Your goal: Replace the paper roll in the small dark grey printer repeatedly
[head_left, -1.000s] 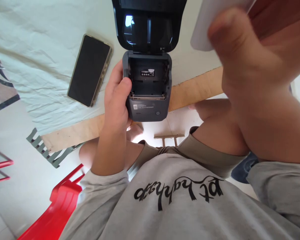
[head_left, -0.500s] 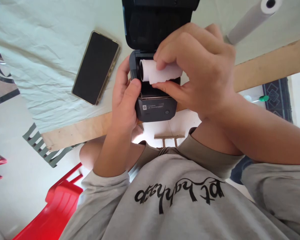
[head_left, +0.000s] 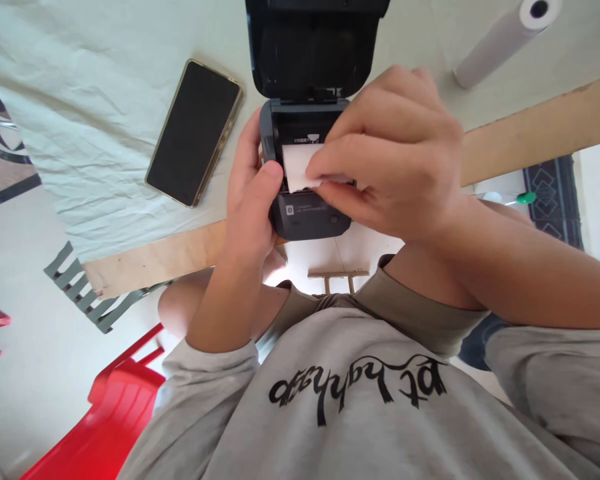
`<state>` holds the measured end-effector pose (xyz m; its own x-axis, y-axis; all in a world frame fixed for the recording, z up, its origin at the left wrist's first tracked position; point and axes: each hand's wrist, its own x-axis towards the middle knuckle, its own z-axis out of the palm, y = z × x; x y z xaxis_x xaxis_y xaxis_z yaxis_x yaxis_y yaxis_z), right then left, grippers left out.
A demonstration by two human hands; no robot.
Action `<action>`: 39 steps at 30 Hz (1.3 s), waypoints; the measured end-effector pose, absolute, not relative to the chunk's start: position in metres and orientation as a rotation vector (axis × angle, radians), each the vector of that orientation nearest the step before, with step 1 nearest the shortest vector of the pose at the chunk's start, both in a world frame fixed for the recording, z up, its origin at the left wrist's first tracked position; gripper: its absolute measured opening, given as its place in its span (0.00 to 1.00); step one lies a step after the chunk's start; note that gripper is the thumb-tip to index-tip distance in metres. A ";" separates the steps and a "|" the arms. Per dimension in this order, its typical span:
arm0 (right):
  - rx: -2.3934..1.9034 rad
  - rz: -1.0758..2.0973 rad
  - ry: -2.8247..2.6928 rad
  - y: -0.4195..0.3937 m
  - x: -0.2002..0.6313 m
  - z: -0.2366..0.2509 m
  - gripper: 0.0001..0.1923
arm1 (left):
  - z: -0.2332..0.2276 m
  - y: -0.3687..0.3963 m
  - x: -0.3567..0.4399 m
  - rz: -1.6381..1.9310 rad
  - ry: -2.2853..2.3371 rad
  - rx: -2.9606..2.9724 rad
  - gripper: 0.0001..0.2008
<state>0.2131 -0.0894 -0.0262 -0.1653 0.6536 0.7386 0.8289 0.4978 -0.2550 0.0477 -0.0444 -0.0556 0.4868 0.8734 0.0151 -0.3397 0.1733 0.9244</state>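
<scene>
A small dark grey label printer [head_left: 307, 225] has its black lid [head_left: 310, 53] swung up away from me. My left hand [head_left: 253, 193] wraps round the printer's left side, with the thumb on its upper edge. Inside the printer's bay lies a white paper roll [head_left: 296, 167]. My right hand [head_left: 395, 147] reaches over from the right, its thumb and forefinger pinching the paper's lower right part. The fingers hide the roll's right end. Small printed marks show on the bay's back wall above the paper.
A phone with a dark screen [head_left: 194, 133] lies on the pale green cloth [head_left: 105, 80] to the left. A larger white roll [head_left: 505, 47] is at the far right. A wooden table edge [head_left: 160, 253] runs in front of me. A red chair [head_left: 115, 400] stands lower left.
The paper has moved down towards the bay's front edge, and the back wall's marks now show. My right hand has shifted with it. My left hand keeps its hold.
</scene>
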 end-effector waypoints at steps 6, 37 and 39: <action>-1.145 -0.157 -2.089 -0.096 0.219 -0.029 0.14 | -0.072 -0.032 0.042 0.939 0.447 1.283 0.32; -1.214 0.981 -1.689 -0.086 0.236 -0.028 0.34 | -0.081 -0.024 0.044 0.974 0.431 1.320 0.31; -1.161 0.988 -1.678 -0.084 0.236 -0.031 0.35 | -0.082 -0.024 0.043 0.981 0.432 1.286 0.30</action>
<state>0.2360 -0.0837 -0.0314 -0.2112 0.9565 0.2013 0.2879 0.2577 -0.9223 0.0428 -0.0243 -0.0815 0.5475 0.8017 0.2397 -0.3641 -0.0297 0.9309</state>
